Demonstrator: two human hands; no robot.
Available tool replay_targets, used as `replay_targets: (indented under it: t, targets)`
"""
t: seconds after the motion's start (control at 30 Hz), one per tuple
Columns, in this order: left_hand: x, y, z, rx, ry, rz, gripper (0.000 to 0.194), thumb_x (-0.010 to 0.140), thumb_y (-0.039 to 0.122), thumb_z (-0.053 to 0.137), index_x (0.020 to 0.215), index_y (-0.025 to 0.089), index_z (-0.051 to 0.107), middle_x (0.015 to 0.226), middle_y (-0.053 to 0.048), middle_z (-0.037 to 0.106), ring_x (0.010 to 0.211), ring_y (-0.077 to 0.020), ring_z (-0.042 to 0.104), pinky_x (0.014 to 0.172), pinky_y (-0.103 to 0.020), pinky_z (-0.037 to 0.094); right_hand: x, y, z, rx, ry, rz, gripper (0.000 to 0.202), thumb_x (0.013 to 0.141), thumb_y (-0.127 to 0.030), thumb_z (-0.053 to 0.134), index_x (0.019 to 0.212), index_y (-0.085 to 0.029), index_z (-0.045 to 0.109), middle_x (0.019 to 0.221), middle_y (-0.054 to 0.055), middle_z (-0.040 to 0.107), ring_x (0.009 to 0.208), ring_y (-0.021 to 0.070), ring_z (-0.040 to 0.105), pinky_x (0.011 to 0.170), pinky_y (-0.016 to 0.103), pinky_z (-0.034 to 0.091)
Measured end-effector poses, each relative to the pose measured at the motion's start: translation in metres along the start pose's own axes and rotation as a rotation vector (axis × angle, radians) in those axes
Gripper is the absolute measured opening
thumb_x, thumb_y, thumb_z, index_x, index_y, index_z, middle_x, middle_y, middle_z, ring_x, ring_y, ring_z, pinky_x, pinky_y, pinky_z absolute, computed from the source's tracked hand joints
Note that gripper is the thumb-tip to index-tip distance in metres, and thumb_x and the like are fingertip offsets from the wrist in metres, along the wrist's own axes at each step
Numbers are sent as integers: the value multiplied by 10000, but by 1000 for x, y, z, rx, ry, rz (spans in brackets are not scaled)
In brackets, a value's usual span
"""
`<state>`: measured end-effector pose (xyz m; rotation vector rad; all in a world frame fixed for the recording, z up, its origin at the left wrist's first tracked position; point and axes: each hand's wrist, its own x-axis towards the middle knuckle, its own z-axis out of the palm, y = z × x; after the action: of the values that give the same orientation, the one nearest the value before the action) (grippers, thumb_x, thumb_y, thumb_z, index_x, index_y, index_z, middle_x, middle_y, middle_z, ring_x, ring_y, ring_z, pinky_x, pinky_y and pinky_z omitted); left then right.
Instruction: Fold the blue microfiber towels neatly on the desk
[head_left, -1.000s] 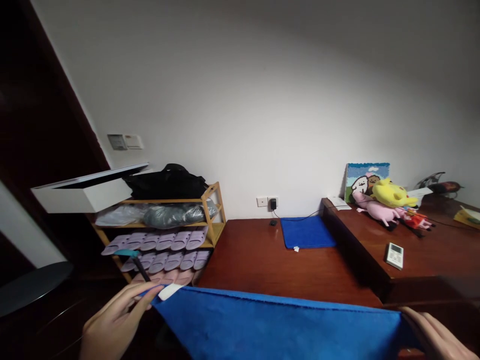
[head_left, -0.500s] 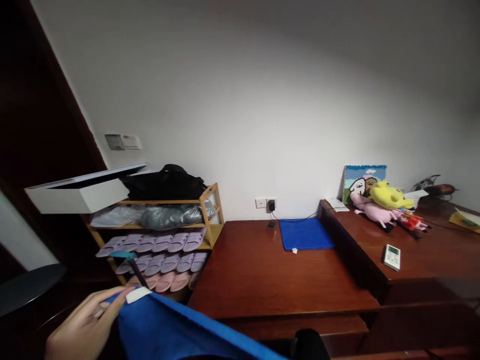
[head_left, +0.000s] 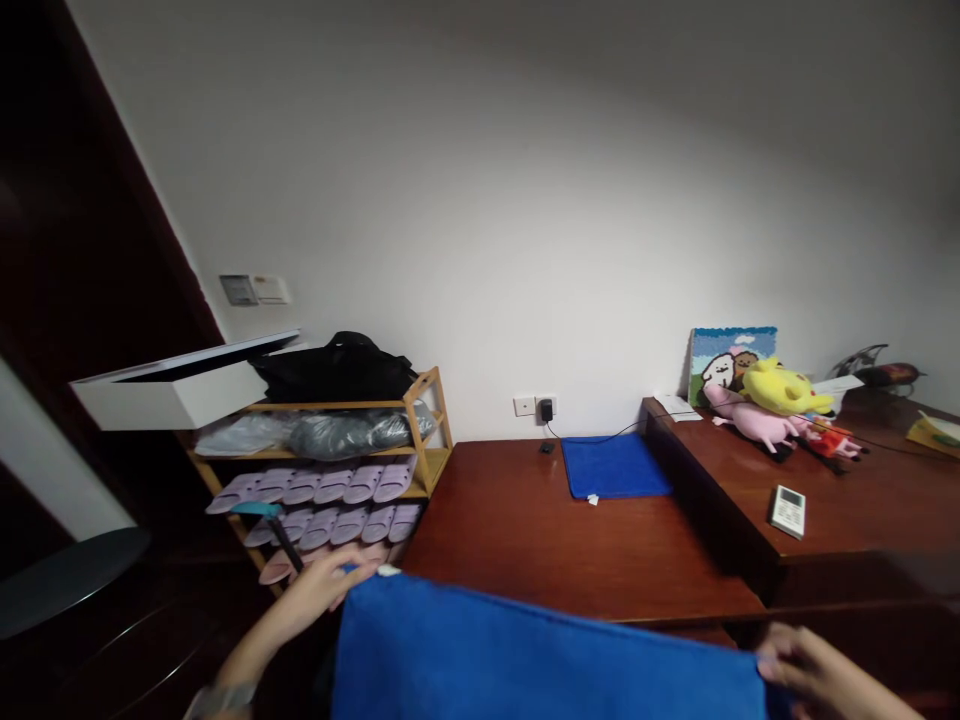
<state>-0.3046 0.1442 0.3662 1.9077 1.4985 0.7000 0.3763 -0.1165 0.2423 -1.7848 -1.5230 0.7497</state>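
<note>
Head view: the left hand and right hand each pinch an upper corner of a blue cloth before the tabletop; its lower part is cut off, its white tag barely visible.

No text, brand or number is legible. Markings on the white remote are too small to read. White label on the held blue cloth is too blurred to read.
</note>
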Motion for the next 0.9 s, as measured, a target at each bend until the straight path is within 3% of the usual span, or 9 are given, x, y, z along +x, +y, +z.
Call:
replay_targets:
  t: [0.07, 0.17, 0.23, 0.3, 0.4, 0.53, 0.67, 0.8, 0.9]
  targets:
    - [25, 17, 5, -28, 82, 31, 652, 645, 844, 640, 728, 201, 705, 480, 46, 533, 483, -162, 513, 489, -267, 403, 41, -19, -21, 56, -68, -48, 603, 785, -790, 588, 743, -201, 713, 740, 69, 706, 633, 221, 676, 585, 313, 565]
    - [55, 46, 2, -47, 336, 142, 607, 695, 787, 632, 812, 195, 696, 670, 0, 657, 633, -200, 629, 620, -298, 506, 100, -52, -56, -51, 107, -214, 659, 752, -825, 600, 793, -184, 747, 839, 108, 732, 794, 263, 699, 759, 355, 577]
    - [66, 57, -4, -48, 520, 221, 565, 744, 745, 612, 856, 196, 687, 838, -36, 696, 738, -216, 672, 709, -316, 541, 124, -72, -75, -138, 222, -298, 659, 789, -810, 562, 857, -190, 774, 888, 119, 734, 824, 265, 702, 790, 351, 567]
    - [69, 57, -7, -32, 669, 276, 502, 809, 688, 582, 896, 202, 677, 953, -56, 688, 828, -224, 683, 778, -326, 552, 135, -87, -87, -207, 319, -372, 592, 874, -720, 510, 958, -201, 781, 931, 118, 719, 841, 249, 698, 801, 337, 557]
    - [63, 29, 2, 41, 815, 332, 402, 869, 603, 551, 895, 215, 652, 978, -61, 675, 913, -233, 671, 850, -341, 547, 134, -88, -85, -244, 391, -453, 475, 958, -548, 451, 1090, -212, 759, 1002, 116, 690, 892, 228, 691, 843, 331, 547]
    - [47, -42, 47, 119, 850, 280, 316, 875, 529, 522, 818, 238, 630, 919, -73, 707, 932, -261, 680, 876, -375, 544, 129, -48, -35, -172, 330, -447, 413, 961, -494, 473, 1040, -223, 775, 1029, 117, 696, 980, 236, 702, 912, 337, 548]
    - [32, -107, 111, 111, 656, 60, 290, 817, 512, 499, 703, 276, 621, 839, -63, 727, 861, -286, 723, 827, -393, 574, 129, 19, 51, -96, 298, -345, 458, 914, -573, 488, 878, -237, 796, 1088, 144, 731, 1039, 289, 728, 943, 400, 569]
    - [20, -138, 151, 104, 580, -45, 266, 735, 511, 504, 638, 294, 622, 765, -69, 724, 801, -329, 745, 788, -433, 597, 125, 75, 121, -56, 252, -296, 445, 893, -584, 487, 814, -266, 788, 1228, 132, 735, 1170, 353, 685, 988, 496, 547]
    - [17, -147, 157, 94, 579, -59, 230, 697, 477, 506, 666, 303, 652, 816, -78, 751, 834, -340, 758, 812, -445, 606, 120, 98, 139, -36, 269, -290, 385, 895, -553, 500, 875, -300, 789, 1237, 95, 742, 1182, 354, 674, 1008, 521, 532]
